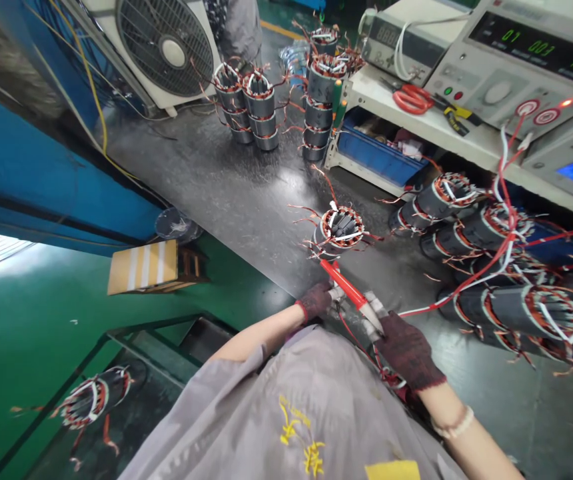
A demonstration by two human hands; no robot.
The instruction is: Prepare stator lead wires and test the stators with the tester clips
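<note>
In my right hand, in a dark red knitted glove with pale covered fingertips, is a red pen-like test probe. It points up and left toward the base of a motor stator. Close beside it, my left hand, gloved alike, has its fingers closed near the probe's front. A small red piece shows at those fingertips, but what they hold is largely hidden. The stator stands upright on the dark bench, with copper leads splayed out and white ties around its windings. Thin red wires hang below my hands.
Stacked stators stand at the back, and more lie at right. A lit tester with red and white leads sits on a shelf with red-handled scissors and a blue bin. A fan stands back left; one stator lies lower left.
</note>
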